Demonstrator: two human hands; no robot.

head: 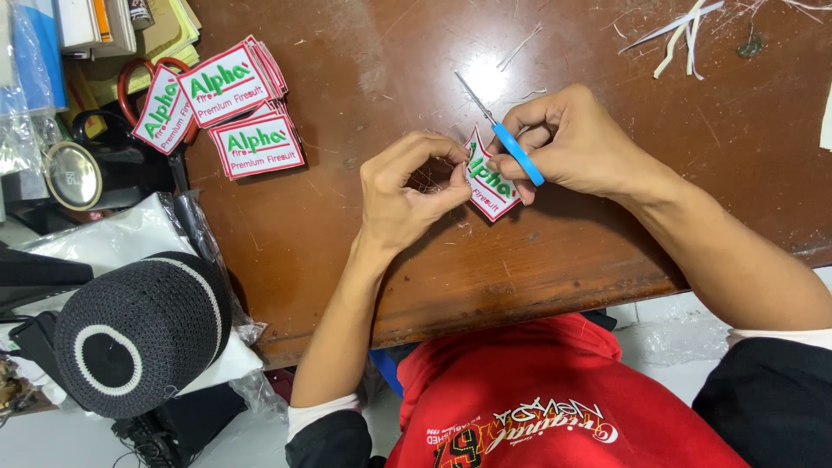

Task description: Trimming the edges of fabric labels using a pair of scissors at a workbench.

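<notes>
Brown wooden surface fills most of frame, worn edge running across lower middle. My red garment sits bottom centre below it. Black knitted cap with white ring, lower left, on clear plastic bags. Stack of finished patches, white with red borders and green lettering, upper left of frame, lying fanned on the surface, well apart from my hands. Red-handled scissors partly under that stack.

My left hand, centre frame: thumb and forefinger pinched shut on left edge of the patch, holding it just off or on the surface, cannot tell which. My right hand, right of centre: fingers closed round the blue-handled snips, metal tips pointing up-left past the patch's top edge. Blades look nearly closed, too small to be sure.

Progress, my judgement: several patches already cleaned and piled upper left; this one is mid-trim, its border bent and uneven at the top. Loose thread bits and white offcut strips scattered across upper part of frame suggest plenty of cutting done. No untrimmed pile visible, so how many are left I cannot tell.
</notes>
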